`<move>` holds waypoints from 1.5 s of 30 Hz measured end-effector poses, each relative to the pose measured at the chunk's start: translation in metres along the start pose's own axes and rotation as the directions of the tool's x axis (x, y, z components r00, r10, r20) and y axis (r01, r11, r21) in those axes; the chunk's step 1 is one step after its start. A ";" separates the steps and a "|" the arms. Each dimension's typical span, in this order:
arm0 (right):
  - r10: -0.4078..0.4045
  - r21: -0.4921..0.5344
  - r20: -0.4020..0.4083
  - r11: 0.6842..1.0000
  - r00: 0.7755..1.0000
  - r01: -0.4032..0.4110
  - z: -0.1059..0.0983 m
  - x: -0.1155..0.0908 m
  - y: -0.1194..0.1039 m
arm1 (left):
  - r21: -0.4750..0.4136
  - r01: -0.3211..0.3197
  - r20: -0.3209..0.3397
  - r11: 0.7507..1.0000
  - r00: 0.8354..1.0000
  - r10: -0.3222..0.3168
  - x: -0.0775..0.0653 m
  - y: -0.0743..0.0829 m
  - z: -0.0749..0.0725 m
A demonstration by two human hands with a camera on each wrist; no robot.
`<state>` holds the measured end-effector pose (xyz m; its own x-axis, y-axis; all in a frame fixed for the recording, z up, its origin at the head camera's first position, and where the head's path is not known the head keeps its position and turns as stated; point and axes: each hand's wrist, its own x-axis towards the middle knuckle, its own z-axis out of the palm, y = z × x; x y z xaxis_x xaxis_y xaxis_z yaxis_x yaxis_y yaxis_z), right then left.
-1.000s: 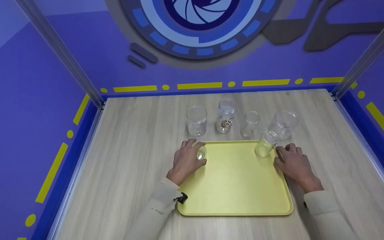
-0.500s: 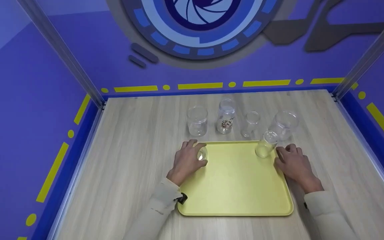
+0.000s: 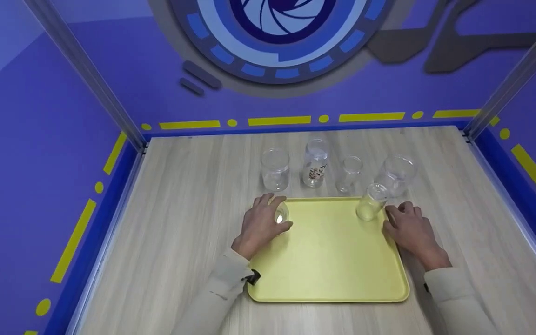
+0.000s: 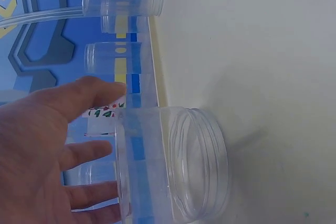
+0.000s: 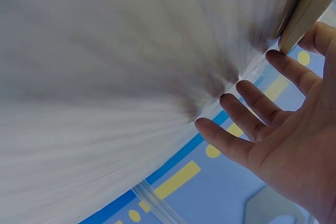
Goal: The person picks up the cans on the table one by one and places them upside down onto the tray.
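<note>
On the yellow tray (image 3: 333, 260) stands a clear jar (image 4: 152, 156), threaded rim down, at its far left corner. My left hand (image 3: 261, 223) curves loosely about the jar's raised end. In the left wrist view the fingertips lie by that end, the thumb slightly apart from it. At the tray's far right corner stands a narrower clear jar (image 3: 370, 204). My right hand (image 3: 411, 230) lies beside it at the tray's right edge. In the right wrist view its fingers are nearly straight, fingertips at the tabletop, with thumb and index finger next to the tray's rim.
Behind the tray, on the wooden table (image 3: 193, 209), stand a clear jar (image 3: 275, 170), a taller floral-printed one (image 3: 315, 165), a small slim one (image 3: 349, 174) and a wide one (image 3: 398, 172). Blue panels (image 3: 258, 104) enclose the table at the back and sides.
My left thumb has shifted slightly outward, widening the gap about the jar. The right hand, the tray and the other jars look unmoved.
</note>
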<state>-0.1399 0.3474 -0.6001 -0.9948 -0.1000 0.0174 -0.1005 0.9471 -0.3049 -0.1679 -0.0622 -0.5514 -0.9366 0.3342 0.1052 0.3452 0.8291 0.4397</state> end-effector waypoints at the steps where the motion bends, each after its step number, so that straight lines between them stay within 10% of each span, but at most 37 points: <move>1: 0.003 0.000 0.001 1.000 1.000 -0.003 0.000 0.000 0.000 | -0.005 -0.005 -0.009 1.000 1.000 0.005 0.000 0.000 0.000; 45: -0.005 -0.004 -0.016 1.000 1.000 0.005 0.004 -0.001 0.002 | 0.091 -0.077 -0.126 0.993 0.988 0.088 0.052 0.007 -0.038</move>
<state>-0.1387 0.3484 -0.6040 -0.9944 -0.0997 0.0339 -0.1053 0.9479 -0.3008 -0.2159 -0.0558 -0.5091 -0.9026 0.3470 0.2549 0.4204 0.8383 0.3472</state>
